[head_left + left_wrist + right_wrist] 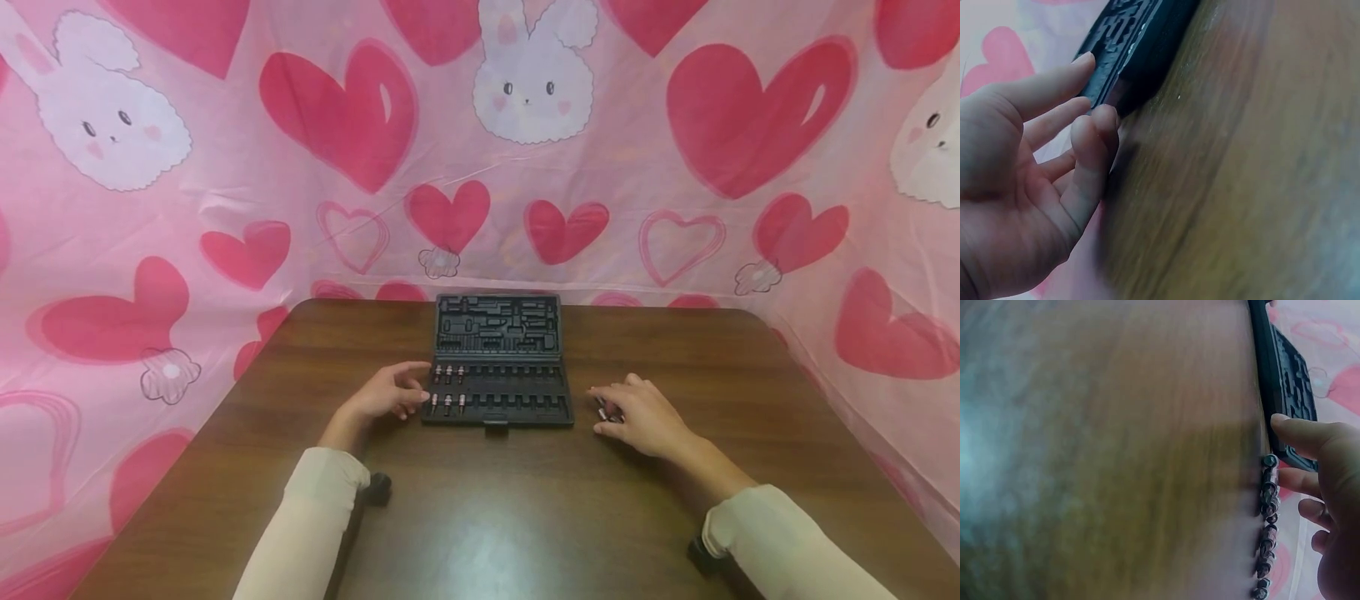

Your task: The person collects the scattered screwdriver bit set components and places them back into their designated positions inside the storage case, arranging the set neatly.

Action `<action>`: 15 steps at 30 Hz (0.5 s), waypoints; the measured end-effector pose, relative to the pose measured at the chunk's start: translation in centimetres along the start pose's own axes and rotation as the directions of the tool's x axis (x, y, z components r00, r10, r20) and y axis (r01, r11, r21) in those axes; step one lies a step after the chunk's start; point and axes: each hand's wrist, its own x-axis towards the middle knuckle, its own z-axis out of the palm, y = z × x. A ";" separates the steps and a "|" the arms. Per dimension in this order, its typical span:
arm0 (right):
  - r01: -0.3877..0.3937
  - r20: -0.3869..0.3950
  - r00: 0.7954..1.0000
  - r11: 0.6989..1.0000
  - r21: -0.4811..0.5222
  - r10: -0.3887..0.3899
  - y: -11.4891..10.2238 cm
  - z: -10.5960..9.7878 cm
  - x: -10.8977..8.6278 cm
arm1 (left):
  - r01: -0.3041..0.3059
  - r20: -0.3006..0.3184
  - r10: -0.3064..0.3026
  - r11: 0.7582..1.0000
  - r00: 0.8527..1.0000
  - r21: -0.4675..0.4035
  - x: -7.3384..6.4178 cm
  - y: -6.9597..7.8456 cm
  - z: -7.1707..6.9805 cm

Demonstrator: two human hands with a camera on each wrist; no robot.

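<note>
A black tool case (495, 408) lies open on the table with its lid leaning back. Several small metal bits (448, 375) with pinkish bands stand in the left slots of both its rows. My left hand (386, 393) is at the case's left edge, index finger stretched out and the other fingers bent loosely. Right of the case, my right hand (641, 417) hovers with spread fingers over a cluster of loose metal bits (611, 412), partly hidden beneath it. In the right wrist view these loose bits (1267, 540) lie close to the fingertips; contact is unclear.
The brown wooden table (487, 517) carries the case near its far edge. Pink cloth (525, 167) with hearts and rabbits hangs behind and at both sides. A dark band sits at each sleeve cuff.
</note>
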 end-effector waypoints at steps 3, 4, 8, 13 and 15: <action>-0.003 0.003 1.000 1.000 -0.012 0.003 0.0 0.0 0.0 | 0.018 -0.005 -0.018 1.000 1.000 -0.013 0.0 -0.2 0.1; -0.004 0.005 1.000 1.000 -0.014 0.004 0.0 0.1 0.0 | 0.020 -0.006 -0.020 1.000 1.000 -0.010 0.0 -0.2 0.2; -0.019 0.019 1.000 1.000 -0.006 0.019 0.1 0.2 0.1 | 0.026 -0.019 -0.026 1.000 0.999 -0.003 -0.1 -0.3 0.3; -0.009 0.016 1.000 1.000 0.007 0.009 0.2 0.4 0.1 | 0.005 -0.019 -0.005 0.999 1.000 0.039 -0.1 -0.5 0.5; 0.009 0.005 1.000 1.000 0.008 -0.009 0.2 0.5 0.2 | -0.006 -0.015 0.007 0.999 1.000 0.052 -0.2 -0.5 0.5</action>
